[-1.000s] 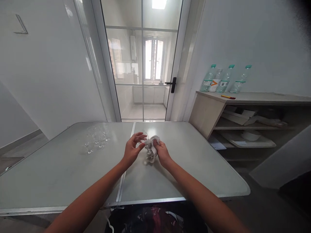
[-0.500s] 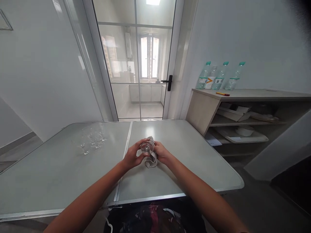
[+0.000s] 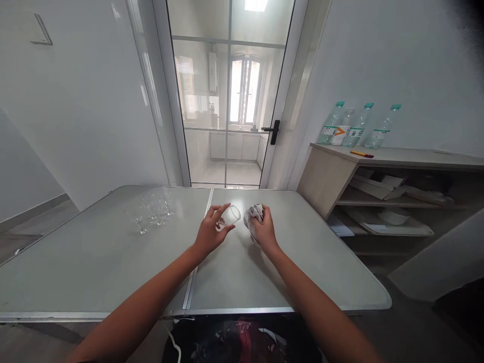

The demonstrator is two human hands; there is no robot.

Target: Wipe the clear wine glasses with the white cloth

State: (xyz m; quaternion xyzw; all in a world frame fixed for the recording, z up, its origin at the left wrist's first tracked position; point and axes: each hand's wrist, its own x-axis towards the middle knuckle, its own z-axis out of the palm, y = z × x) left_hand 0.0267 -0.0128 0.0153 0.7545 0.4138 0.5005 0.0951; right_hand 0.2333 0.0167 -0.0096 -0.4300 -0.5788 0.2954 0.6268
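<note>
My left hand (image 3: 212, 226) grips a small clear glass (image 3: 231, 216) by its sides, thumb below and fingers above. The glass is tilted, with its round rim turned to the right. Bunched in my right hand (image 3: 265, 231) is a pale grey cloth (image 3: 252, 217), held just right of the rim with a small gap between. Both hands are over the table (image 3: 234, 282), near its middle seam. Farther left stand several clear stemmed glasses (image 3: 157, 209), crowded together and partly overlapping.
A glass door (image 3: 227, 101) with a black handle is behind the table. At right, a wooden shelf unit (image 3: 333, 174) carries several plastic bottles (image 3: 361, 126) and a yellow-red pen-like object (image 3: 362, 154) on top. Papers and a tray lie on its shelves.
My right hand and the cloth have drawn away from the glass to the right. My left hand has turned the glass so its rim faces right. The view has shifted slightly.
</note>
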